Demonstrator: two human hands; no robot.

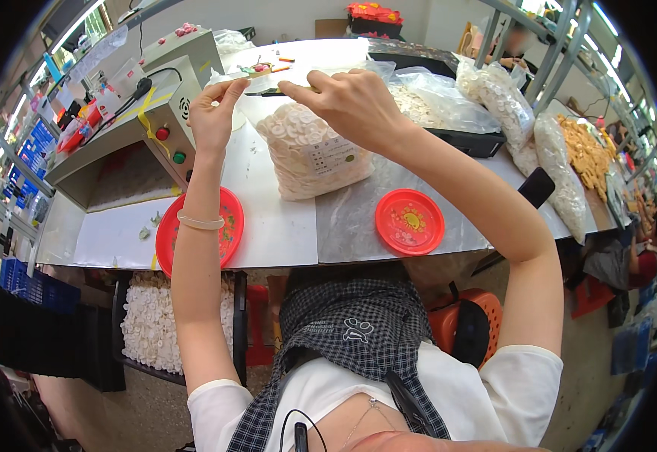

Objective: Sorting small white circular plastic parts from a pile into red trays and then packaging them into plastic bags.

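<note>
— Where are the hands?

— Both are raised over the grey metal counter [343,218]. The left hand [214,113] has thumb and forefinger pinched together at its top; whatever it nips there is too small to make out. The right hand [351,102] is curled, its fingertips pinching toward the left, close to a thin dark stick-like thing [279,92] between the two hands. I cannot tell whether it grips that.

— And the bag?

— The clear plastic bag of small white round pieces [309,151] lies on the counter directly below the right hand and just right of the left wrist, touched by neither hand.

— What else lies near?

— A flat red round plastic plate [232,218] sits under the left forearm, partly hidden by it. A second red plastic plate with a yellow centre [410,221] lies below the right forearm, apart from the bag. Left of the left hand stands a grey box-shaped machine [136,143] with a red and a green button. Right of the right hand, more clear bags of white pieces [498,98] rest on a black tray [471,142].
</note>
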